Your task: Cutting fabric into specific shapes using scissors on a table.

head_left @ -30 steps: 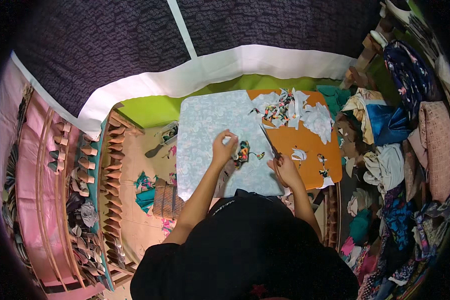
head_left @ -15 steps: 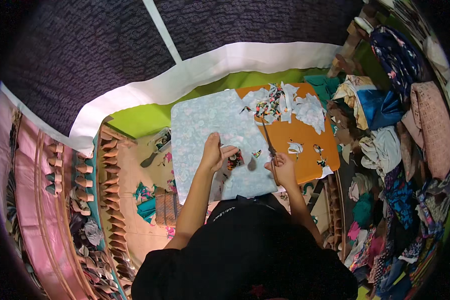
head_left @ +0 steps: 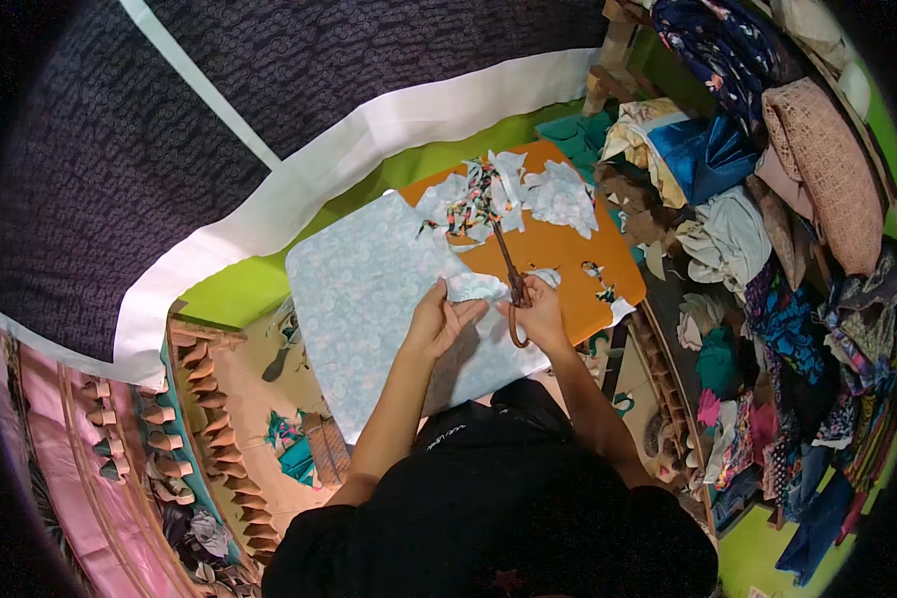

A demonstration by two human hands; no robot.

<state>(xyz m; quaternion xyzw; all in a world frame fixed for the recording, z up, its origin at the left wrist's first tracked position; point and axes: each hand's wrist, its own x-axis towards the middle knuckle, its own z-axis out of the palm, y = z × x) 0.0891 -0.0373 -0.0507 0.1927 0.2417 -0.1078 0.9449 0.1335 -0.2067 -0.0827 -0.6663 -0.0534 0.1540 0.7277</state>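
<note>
A pair of long dark scissors (head_left: 509, 261) rests in my right hand (head_left: 542, 317), blades pointing away from me and a curved handle loop showing below the fingers. My left hand (head_left: 439, 324) pinches a small pale blue cloth scrap (head_left: 475, 287) between thumb and fingers. The scrap's other end reaches to my right hand; whether those fingers grip it too is hidden. Beneath both hands a large pale blue floral cloth (head_left: 359, 269) covers the left part of an orange tabletop (head_left: 568, 261). The scissor tips lie near a heap of pale and multicoloured cloth scraps (head_left: 473, 204).
Folded and crumpled fabrics (head_left: 726, 244) crowd the right side. On the left are racks of shoe-shaped forms (head_left: 224, 419). A dark patterned curtain (head_left: 389, 70) with a white border hangs beyond the table. More scraps (head_left: 297, 460) lie on the floor at left.
My view has turned, shifting the table leftward and tilting it. My hands have come together, and a pale scrap is now in the left fingers. The small multicoloured bits by my hands no longer show.
</note>
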